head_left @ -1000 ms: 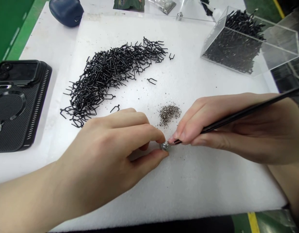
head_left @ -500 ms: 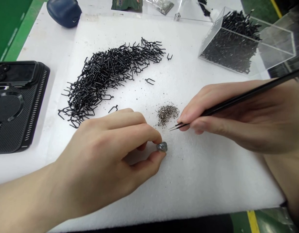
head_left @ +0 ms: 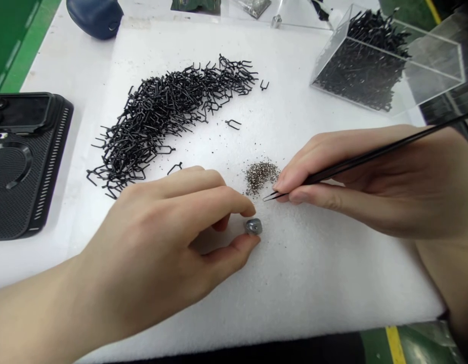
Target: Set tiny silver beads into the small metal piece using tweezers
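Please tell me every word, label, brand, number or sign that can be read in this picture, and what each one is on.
No text can be read.
The green packet at the top edge shows printing, but it is cut off and too blurred to read.
The black phone case shows no readable lettering.

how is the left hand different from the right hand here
The left hand pinches a small grey metal piece between thumb and forefinger, while the right hand holds black tweezers. The left hand comes in from the lower left, the right hand from the right. Both are bare, and both sit close to a silvery heap.
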Available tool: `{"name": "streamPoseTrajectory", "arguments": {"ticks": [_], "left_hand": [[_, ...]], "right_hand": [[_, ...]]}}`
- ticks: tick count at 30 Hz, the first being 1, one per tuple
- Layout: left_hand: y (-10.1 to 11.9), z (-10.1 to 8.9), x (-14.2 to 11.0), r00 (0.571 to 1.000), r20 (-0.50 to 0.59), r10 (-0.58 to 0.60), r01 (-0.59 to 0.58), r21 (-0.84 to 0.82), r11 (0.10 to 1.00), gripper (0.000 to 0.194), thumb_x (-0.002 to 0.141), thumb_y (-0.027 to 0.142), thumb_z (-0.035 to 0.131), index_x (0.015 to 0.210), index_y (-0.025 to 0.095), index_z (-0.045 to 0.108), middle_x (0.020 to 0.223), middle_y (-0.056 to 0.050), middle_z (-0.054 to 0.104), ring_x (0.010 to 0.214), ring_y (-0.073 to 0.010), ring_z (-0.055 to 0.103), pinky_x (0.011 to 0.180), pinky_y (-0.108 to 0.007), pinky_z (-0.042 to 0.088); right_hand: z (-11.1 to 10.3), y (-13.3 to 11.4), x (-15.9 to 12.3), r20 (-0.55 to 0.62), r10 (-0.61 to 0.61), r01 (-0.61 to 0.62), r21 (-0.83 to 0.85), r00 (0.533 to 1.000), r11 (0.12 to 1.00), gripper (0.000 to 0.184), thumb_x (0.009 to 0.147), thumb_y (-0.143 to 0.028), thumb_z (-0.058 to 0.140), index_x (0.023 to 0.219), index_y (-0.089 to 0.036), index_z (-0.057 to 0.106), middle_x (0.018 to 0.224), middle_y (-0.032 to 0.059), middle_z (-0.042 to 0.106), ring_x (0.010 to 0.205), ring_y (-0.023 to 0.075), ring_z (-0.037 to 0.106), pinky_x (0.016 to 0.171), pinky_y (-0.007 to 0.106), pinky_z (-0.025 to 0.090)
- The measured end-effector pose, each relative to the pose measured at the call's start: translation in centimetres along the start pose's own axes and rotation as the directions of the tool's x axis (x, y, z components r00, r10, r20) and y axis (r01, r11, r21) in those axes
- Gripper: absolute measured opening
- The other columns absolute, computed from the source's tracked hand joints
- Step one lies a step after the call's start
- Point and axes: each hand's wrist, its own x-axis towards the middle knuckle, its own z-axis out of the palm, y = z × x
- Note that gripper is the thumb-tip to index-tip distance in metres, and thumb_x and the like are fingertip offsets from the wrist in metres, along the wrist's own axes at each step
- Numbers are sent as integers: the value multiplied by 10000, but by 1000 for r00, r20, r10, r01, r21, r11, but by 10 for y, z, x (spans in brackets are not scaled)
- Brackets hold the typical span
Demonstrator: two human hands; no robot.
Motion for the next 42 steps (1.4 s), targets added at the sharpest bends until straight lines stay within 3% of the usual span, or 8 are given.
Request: {"name": "streamPoseTrajectory", "arguments": {"ticks": [4,8,19,27,32,42], "left_hand": [[-1,0,0,1000,-4,30,-30,21,999,138,1064,203,692,1011,265,804,801,61,677,721,-115,675,684,-281,496],[0,1,0,1000,0,25,-25,32,999,147,1049,181,699,1001,265,810,803,62,686,722,-116,678,678,-288,498],[-1,2,-2,999,-4,35,-35,21,999,141,1060,216,685,1015,265,809,799,59,685,736,-123,677,677,-293,496],[-3,1,-1,999,-14,43,-43,27,999,143,1069,221,701,1003,264,820,803,54,703,759,-133,701,689,-293,504],[-2,2,-2,998,-31,53,-53,-1,999,152,1085,196,688,1019,273,801,829,64,725,793,-127,720,729,-276,516],[-1,2,0,998,-16,58,-58,-29,998,152,1075,171,690,1017,256,803,826,71,713,801,-116,706,752,-258,511]], "right_hand": [[-1,0,1,34,-14,15,-39,999,999,101,973,-170,861,1004,-265,878,998,30,888,867,214,840,723,289,729],[0,-2,2,-8,57,-57,1,998,998,125,976,-153,853,973,-276,872,982,1,884,860,197,834,755,281,731],[-2,2,0,33,6,-6,-18,999,1000,109,981,-156,858,1001,-263,865,1004,18,881,902,202,834,727,288,711],[4,-8,-6,-13,35,-33,145,999,989,168,999,-88,856,1017,-255,867,1013,-7,880,927,169,849,817,256,717],[8,-7,-7,55,-67,56,173,996,983,136,1003,-74,858,1049,-201,852,994,4,876,933,154,861,828,226,709],[7,-6,-4,87,-94,85,107,992,991,59,1021,-124,854,1049,-175,864,1038,35,890,942,156,854,824,238,699]]}}
